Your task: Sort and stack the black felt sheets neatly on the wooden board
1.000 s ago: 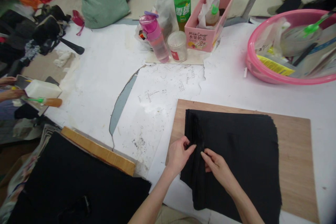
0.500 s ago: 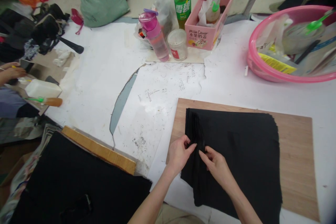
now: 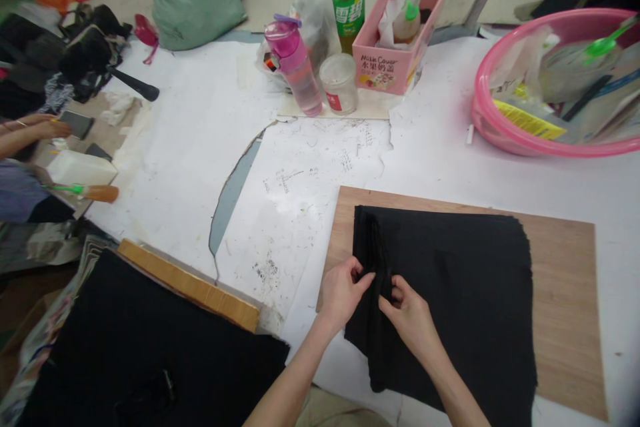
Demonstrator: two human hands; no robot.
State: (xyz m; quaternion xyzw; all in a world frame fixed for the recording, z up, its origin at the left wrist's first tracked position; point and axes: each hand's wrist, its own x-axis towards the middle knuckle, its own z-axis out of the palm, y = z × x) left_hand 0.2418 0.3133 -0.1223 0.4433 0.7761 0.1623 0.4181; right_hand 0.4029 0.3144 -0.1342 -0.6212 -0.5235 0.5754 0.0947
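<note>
A stack of black fabric [image 3: 465, 293] lies on a wood-grain board [image 3: 565, 293], its left part gathered into folds. My left hand [image 3: 343, 290] pinches the folded fabric from the left side, thumb and fingers close together. Just to its right, my right hand [image 3: 407, 313] grips the same folds between thumb and curled fingers. The fingertips of both hands are partly hidden in the dark cloth. How many layers each hand holds I cannot make out.
Black cloth [image 3: 165, 327] lies at lower left beside a cardboard strip [image 3: 190, 285]. Behind stand a pink bottle [image 3: 295, 67], a lidded tub [image 3: 339, 83], a green bottle [image 3: 347, 0], a pink box [image 3: 383, 70] and a pink basin [image 3: 483, 107]. A co-worker's hands [image 3: 37, 130] show at far left.
My right hand has shifted slightly, its thumb a little lower on the folds. My left hand has stayed in place. At far left the co-worker's hands have moved right, beside a dark flat object.
</note>
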